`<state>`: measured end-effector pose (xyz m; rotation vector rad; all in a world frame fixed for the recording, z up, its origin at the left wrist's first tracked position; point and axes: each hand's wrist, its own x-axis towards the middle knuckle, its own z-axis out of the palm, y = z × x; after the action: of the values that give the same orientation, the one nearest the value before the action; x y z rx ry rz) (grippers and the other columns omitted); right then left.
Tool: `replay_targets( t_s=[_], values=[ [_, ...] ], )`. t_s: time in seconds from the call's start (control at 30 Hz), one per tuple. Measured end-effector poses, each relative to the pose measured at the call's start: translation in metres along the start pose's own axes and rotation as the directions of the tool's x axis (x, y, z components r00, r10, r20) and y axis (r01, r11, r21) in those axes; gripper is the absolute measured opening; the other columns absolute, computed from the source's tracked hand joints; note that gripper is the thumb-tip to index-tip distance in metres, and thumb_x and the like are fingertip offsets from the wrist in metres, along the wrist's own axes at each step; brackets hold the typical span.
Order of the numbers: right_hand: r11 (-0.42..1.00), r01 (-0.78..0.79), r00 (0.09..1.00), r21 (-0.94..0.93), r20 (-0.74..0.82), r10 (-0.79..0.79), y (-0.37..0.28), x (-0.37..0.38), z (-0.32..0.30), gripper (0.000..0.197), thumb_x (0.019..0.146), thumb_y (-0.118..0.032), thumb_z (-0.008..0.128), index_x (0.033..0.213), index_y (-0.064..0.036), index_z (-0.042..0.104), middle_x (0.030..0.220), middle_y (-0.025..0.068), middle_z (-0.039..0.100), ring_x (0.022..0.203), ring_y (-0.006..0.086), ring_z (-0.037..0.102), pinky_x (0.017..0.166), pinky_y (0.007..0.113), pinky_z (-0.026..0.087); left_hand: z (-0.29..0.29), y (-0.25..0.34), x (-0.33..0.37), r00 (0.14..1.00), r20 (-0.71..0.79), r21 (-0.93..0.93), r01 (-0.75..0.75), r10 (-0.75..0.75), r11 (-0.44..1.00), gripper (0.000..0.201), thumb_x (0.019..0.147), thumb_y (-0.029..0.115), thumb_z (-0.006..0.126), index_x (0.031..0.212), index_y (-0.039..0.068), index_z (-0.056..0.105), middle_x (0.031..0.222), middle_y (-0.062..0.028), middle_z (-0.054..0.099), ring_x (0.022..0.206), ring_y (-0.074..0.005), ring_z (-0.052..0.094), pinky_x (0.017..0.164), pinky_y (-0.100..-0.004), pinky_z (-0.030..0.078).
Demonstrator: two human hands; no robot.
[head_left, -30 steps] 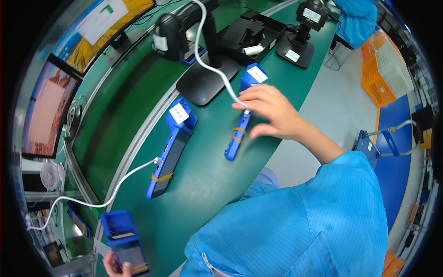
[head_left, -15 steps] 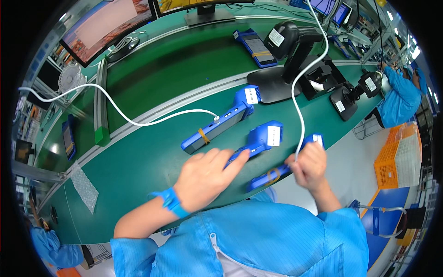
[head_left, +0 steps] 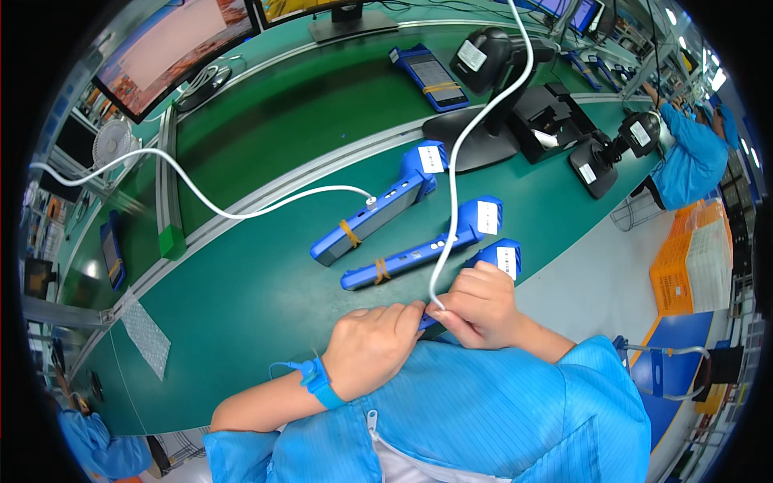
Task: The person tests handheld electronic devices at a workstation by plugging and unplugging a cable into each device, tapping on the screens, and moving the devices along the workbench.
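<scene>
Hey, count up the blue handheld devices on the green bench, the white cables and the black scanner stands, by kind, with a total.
Blue handheld devices: 4, one held by both hands, two beside it, one farther back.
White cables: 2.
Black scanner stands: 2.
Total: 8.

**Labels and screens on the green bench**

Small white rectangular labels sit on three blue handheld devices: the far one [head_left: 431, 158], the middle one [head_left: 488, 217] and the nearest [head_left: 506, 262]. A monitor [head_left: 173, 44] (pinkish-orange picture) stands far left; a blue handheld's dark screen [head_left: 428, 74] lies face up behind.
</scene>
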<state>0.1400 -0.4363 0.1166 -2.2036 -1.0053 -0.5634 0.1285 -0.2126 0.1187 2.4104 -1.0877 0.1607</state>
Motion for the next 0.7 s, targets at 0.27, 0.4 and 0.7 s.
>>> replay_targets(
  t_s=[0.27, 0.4, 0.7],
  values=[
    [0.961, -0.268, 0.963, 0.071, 0.006, 0.268, -0.005, 0.044, -0.029, 0.014, 0.097, -0.014, 0.060, 0.087, -0.0086, 0.069, 0.077, 0.0025, 0.062, 0.070, 0.0213, 0.059, 0.069, 0.035, 0.042, -0.063, -0.010, -0.044, 0.992, 0.103, -0.118, 0.078, -0.066, 0.990, 0.029, 0.078, 0.016, 0.078, 0.103, 0.006, 0.068, 0.080, -0.0073, 0.070, 0.067, -0.0266, 0.069, 0.059, -0.0374, 0.053],
    [0.950, -0.312, 0.950, 0.019, -0.012, 0.312, 0.023, 0.040, -0.017, 0.009, 0.093, -0.019, 0.068, 0.093, -0.0116, 0.074, 0.080, -0.0001, 0.066, 0.078, 0.0190, 0.062, 0.072, 0.034, 0.041, -0.134, -0.024, -0.077, 0.963, 0.246, -0.103, 0.144, -0.115, 0.984, 0.031, 0.079, 0.017, 0.077, 0.106, 0.005, 0.069, 0.082, -0.0081, 0.071, 0.066, -0.0263, 0.067, 0.061, -0.0348, 0.053],
    [0.978, -0.200, 0.975, 0.058, -0.089, 0.204, 0.037, 0.036, -0.003, 0.013, 0.083, -0.019, 0.080, 0.092, -0.0119, 0.076, 0.082, -0.0005, 0.067, 0.081, 0.0183, 0.062, 0.076, 0.033, 0.041, -0.228, -0.120, -0.266, 0.330, -0.480, -0.413, 0.733, -0.813, 0.541, 0.065, 0.095, 0.022, 0.072, 0.146, -0.008, 0.044, 0.140, -0.0155, 0.053, 0.122, -0.0201, 0.054, 0.108, -0.0330, 0.039]
  ],
)
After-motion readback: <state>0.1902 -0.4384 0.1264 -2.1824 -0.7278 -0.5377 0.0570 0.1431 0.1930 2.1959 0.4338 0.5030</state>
